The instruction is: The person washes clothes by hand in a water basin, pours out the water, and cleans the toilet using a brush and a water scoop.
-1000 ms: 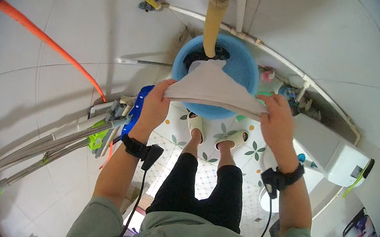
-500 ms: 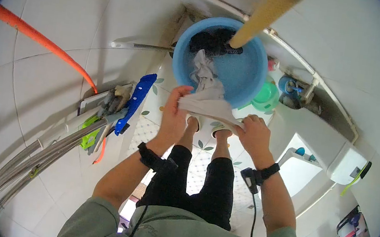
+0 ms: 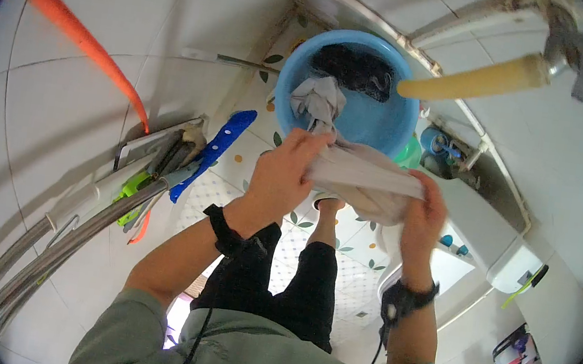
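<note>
A light grey-beige garment (image 3: pixel 366 177) is stretched between my two hands, its exact kind unclear. My left hand (image 3: pixel 281 173) is closed on one end of it, near the basin's front rim. Closed on the other end, my right hand (image 3: pixel 423 218) is slightly blurred. The rest of the garment hangs in a twisted bunch over the rim into the blue basin (image 3: pixel 284 82). Water fills the basin, and a black piece of clothing (image 3: pixel 354 70) lies soaking at its far side.
A yellowish hose (image 3: pixel 474 81) from a tap reaches over the basin's right side. A green bowl (image 3: pixel 409 153) and white toilet (image 3: pixel 482 218) stand to the right. Mop handles (image 3: pixel 86 229) and a blue mop head (image 3: pixel 214 153) lean at the left wall, below an orange hose (image 3: pixel 82 40).
Both hands and the held garment have shifted right, and the garment is lifted and spread wider. The view has also shifted, showing the hose and tap more fully.
</note>
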`<action>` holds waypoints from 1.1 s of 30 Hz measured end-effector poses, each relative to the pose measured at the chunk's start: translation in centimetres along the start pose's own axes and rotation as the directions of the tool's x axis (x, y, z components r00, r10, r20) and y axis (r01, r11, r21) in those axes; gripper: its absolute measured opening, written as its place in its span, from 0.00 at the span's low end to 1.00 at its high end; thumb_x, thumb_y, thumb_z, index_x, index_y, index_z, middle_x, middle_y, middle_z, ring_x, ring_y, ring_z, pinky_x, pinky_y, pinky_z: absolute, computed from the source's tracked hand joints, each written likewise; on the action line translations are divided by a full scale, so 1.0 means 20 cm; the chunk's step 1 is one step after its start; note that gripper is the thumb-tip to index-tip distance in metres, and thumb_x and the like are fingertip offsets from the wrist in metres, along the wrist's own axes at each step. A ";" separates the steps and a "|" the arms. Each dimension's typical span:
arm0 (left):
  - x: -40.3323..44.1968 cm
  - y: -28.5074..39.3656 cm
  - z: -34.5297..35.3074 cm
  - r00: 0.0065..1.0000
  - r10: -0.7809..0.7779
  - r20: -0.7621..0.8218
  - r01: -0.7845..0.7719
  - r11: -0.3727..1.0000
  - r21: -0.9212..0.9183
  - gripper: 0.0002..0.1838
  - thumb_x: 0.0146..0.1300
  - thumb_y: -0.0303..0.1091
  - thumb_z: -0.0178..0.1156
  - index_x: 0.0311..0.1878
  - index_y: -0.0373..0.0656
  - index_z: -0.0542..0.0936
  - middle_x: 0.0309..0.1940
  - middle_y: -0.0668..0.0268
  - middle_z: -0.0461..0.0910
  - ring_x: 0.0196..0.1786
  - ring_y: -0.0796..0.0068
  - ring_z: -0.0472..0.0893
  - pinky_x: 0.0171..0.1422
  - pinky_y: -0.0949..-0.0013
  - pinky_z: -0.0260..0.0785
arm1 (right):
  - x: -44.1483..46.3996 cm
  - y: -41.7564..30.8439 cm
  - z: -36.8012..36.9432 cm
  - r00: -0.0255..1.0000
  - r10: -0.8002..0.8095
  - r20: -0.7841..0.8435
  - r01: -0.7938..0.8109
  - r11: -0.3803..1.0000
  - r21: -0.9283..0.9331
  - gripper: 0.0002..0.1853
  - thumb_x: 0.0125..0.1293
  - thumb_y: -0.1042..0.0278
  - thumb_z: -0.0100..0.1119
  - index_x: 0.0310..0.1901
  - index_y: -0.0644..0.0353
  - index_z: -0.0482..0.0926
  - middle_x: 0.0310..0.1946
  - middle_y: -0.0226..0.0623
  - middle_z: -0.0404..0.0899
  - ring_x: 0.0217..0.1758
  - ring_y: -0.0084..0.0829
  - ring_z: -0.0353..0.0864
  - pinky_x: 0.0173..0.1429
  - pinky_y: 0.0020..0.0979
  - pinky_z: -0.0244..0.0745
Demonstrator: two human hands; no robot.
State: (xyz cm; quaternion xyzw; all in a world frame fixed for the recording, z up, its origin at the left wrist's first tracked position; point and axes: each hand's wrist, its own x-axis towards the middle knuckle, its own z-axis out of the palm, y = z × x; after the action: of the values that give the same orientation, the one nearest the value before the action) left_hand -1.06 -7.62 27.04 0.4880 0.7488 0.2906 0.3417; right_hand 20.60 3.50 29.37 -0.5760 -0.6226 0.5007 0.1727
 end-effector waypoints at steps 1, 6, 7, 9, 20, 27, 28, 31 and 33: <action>-0.02 0.00 0.00 0.999 0.025 0.026 -0.026 0.999 0.041 0.35 0.46 0.17 0.58 0.63 0.47 0.72 0.51 0.57 0.74 0.47 0.57 0.78 0.47 0.63 0.73 | -0.04 -0.10 -0.06 0.995 -0.086 -0.050 0.091 0.991 0.094 0.20 0.56 0.81 0.42 0.49 0.67 0.78 0.46 0.41 0.81 0.49 0.31 0.79 0.57 0.30 0.72; -0.05 0.00 0.05 0.999 0.037 0.001 -0.036 0.994 0.102 0.39 0.48 0.20 0.65 0.67 0.50 0.68 0.54 0.56 0.73 0.57 0.54 0.75 0.60 0.60 0.70 | -0.31 -0.45 -0.11 0.934 -0.147 -0.325 0.231 0.943 0.239 0.14 0.67 0.79 0.44 0.50 0.68 0.76 0.50 0.46 0.77 0.51 0.32 0.77 0.60 0.32 0.71; -0.05 0.00 0.08 0.998 -0.053 0.017 0.054 0.996 -0.067 0.38 0.51 0.21 0.64 0.68 0.50 0.68 0.55 0.56 0.73 0.58 0.56 0.75 0.62 0.60 0.69 | -0.34 -0.47 -0.11 0.933 -0.161 -0.322 0.249 0.934 0.257 0.14 0.67 0.78 0.45 0.51 0.67 0.75 0.51 0.44 0.76 0.53 0.32 0.77 0.61 0.33 0.70; -0.07 -0.01 0.15 0.972 -0.211 0.101 0.234 0.893 -0.384 0.34 0.57 0.23 0.64 0.68 0.49 0.67 0.57 0.56 0.73 0.60 0.59 0.75 0.65 0.62 0.68 | -0.37 -0.49 -0.11 0.931 -0.179 -0.318 0.277 0.914 0.296 0.14 0.68 0.77 0.45 0.53 0.67 0.74 0.52 0.41 0.75 0.57 0.32 0.75 0.64 0.34 0.69; -0.20 -0.10 0.13 0.957 -0.183 0.226 0.265 0.869 -0.419 0.23 0.61 0.33 0.62 0.60 0.41 0.72 0.48 0.58 0.80 0.48 0.59 0.82 0.53 0.64 0.73 | -0.25 -0.34 -0.17 0.937 0.003 -0.350 0.123 0.934 0.337 0.15 0.70 0.79 0.44 0.55 0.66 0.74 0.54 0.40 0.76 0.57 0.30 0.76 0.65 0.33 0.69; -0.16 -0.03 -0.09 0.973 0.166 0.161 -0.170 0.985 0.010 0.30 0.54 0.39 0.70 0.60 0.46 0.73 0.40 0.59 0.78 0.43 0.57 0.80 0.46 0.59 0.75 | -0.07 -0.23 -0.36 0.975 0.061 -0.215 0.014 0.945 0.328 0.14 0.70 0.78 0.47 0.56 0.65 0.75 0.55 0.37 0.77 0.56 0.27 0.76 0.64 0.31 0.70; -0.15 0.00 -0.12 0.963 0.219 0.159 -0.235 0.967 0.094 0.30 0.53 0.39 0.70 0.60 0.47 0.73 0.39 0.59 0.78 0.42 0.58 0.80 0.46 0.60 0.75 | -0.06 -0.24 -0.38 0.980 0.072 -0.185 -0.010 0.949 0.317 0.14 0.71 0.78 0.48 0.56 0.65 0.75 0.55 0.37 0.77 0.56 0.27 0.77 0.64 0.31 0.70; -0.16 0.07 -0.17 0.944 0.214 0.252 -0.272 0.936 0.222 0.33 0.49 0.38 0.72 0.60 0.48 0.74 0.38 0.60 0.78 0.38 0.60 0.81 0.44 0.63 0.75 | -0.03 -0.26 -0.46 0.994 0.045 -0.101 -0.018 0.966 0.260 0.13 0.71 0.78 0.48 0.53 0.63 0.78 0.53 0.35 0.79 0.54 0.26 0.78 0.63 0.30 0.70; -0.17 0.13 -0.25 0.956 0.240 0.167 -0.277 0.925 0.260 0.30 0.47 0.37 0.71 0.57 0.48 0.77 0.37 0.60 0.78 0.38 0.60 0.81 0.43 0.64 0.75 | -0.01 -0.29 -0.52 1.000 0.023 -0.013 -0.020 0.976 0.217 0.13 0.70 0.78 0.48 0.52 0.63 0.80 0.52 0.35 0.80 0.54 0.26 0.77 0.62 0.28 0.69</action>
State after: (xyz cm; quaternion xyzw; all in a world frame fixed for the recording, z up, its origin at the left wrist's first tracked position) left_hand -2.63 -10.43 32.74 0.6442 0.6870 0.1910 0.2765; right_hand 25.76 8.74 38.83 -0.5641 -0.5568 0.5631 0.2338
